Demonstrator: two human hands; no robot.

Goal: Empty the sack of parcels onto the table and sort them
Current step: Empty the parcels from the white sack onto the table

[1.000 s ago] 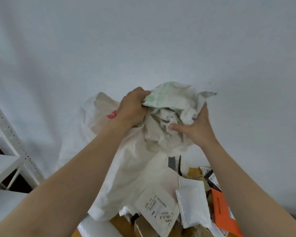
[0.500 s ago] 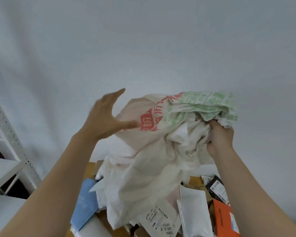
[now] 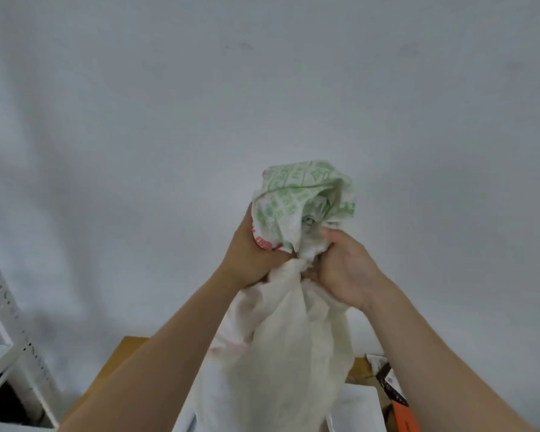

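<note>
– Up between the 2 hands, what's the sack doing rn?
– Left hand (image 3: pixel 250 260) & right hand (image 3: pixel 346 269) are both clenched on the sack (image 3: pixel 281 353), side by side, nearly touching. They've got its bunched end, the bit w/ green print; that tuft sticks up just above the knuckles. Red print shows by the left hand too. Rest of the cloth hangs straight down below the hands, between the 2 forearms.
– So it's upside down?
– Looks that way, IMO. Mouth is out of shot below, so can't tell if anything's inside. Cloth hangs limp, so prob. little or nothing left, but that's a guess.
– Parcels?
– At least 3 are out. Well below the right hand a white parcel (image 3: pixel 356 406) lies on the bench (image 3: pixel 116 363), an orange parcel (image 3: pixel 401 416) just beside it on the outer side, a black-and-white parcel (image 3: pixel 384 369) just past those. Sack may hide more.
– And on the left-hand side?
– Bare wood of the bench shows well below the left hand; a white shelf rack (image 3: pixel 19 347) stands further out that way.
– Progress?
– Emptying: approx. done, or v. close. Sorting: not started as far as I can see; the parcels in view lie crowded together, no separate groups. Left to do: get the sack out of the way, free both hands, spread the pile, sort.
</note>
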